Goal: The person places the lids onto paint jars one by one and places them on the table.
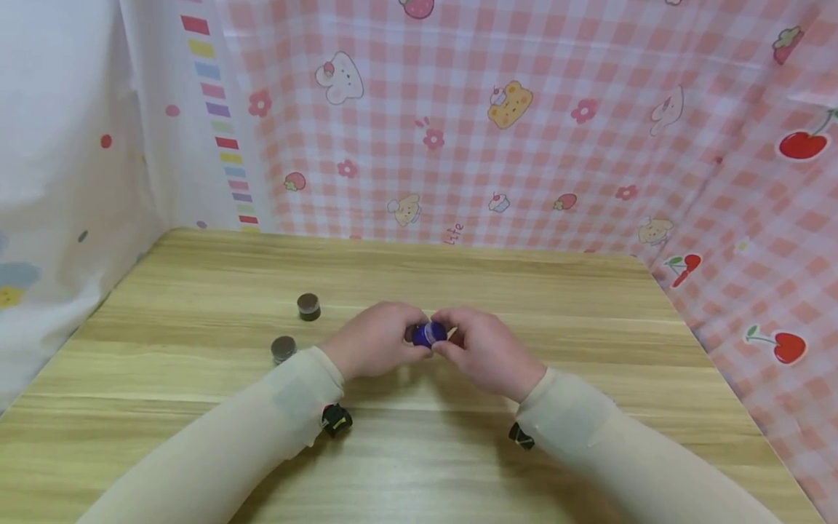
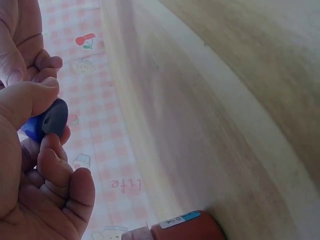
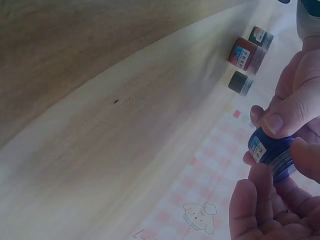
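Observation:
Both hands hold a small blue paint jar [image 1: 429, 334] in front of the body, lying sideways between them. My left hand [image 1: 376, 342] grips the labelled body of the jar [image 3: 261, 146] between thumb and fingers; its dark flat end [image 2: 55, 119] faces out past the fingertips. At the other end, my right hand [image 1: 487, 351] pinches the ridged, clear-looking lid with thumb and fingertips. Part of the lid is hidden by the fingers. In the right wrist view a small label with print shows on the jar's side.
On the wooden table [image 1: 419, 466], dark jars [image 1: 309, 307] stand left of my left hand, one partly behind the sleeve. The right wrist view shows a reddish-brown jar [image 3: 244, 56] between two darker ones. Pink checked cloth [image 1: 458, 145] hangs behind the table and along its right side.

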### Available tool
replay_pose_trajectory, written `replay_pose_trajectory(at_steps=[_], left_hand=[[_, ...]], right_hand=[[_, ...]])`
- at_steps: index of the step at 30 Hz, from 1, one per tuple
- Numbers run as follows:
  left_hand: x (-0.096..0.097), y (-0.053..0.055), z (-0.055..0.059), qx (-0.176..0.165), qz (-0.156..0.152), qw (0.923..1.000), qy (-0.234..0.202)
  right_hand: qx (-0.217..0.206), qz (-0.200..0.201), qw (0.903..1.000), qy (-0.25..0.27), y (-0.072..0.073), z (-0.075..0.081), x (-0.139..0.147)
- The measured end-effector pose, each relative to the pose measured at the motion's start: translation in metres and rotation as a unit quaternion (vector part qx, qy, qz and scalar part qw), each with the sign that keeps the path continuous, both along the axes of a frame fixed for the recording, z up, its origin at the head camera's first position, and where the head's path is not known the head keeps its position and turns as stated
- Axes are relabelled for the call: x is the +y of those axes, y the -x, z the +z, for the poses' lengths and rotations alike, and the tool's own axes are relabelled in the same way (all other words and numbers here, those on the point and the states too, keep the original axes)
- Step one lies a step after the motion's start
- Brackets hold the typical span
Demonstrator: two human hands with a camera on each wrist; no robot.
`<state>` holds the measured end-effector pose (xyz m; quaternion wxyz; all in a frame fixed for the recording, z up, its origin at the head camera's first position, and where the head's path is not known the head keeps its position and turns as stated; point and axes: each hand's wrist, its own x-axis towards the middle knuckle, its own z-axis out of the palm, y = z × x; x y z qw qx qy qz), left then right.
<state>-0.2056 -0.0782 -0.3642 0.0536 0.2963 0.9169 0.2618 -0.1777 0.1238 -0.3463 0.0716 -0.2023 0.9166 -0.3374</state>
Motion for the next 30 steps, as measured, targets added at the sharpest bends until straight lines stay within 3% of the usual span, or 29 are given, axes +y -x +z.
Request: replay_pose_trajectory(at_steps=[10,30], left_hand=[[0.0024,-0.0040,0.0038,-0.026,0.000,0.9996,0.003],[0.0021,-0.0046,0.0039,-0.043,-0.016,0.9989,-0.001]], right_hand=[[0.027,0.008,0.9996,-0.003,-0.0043,-0.0032,0.0020],[0.055,0.010,0.9984,-0.003,-0.0086,-0.0096,0.0031]])
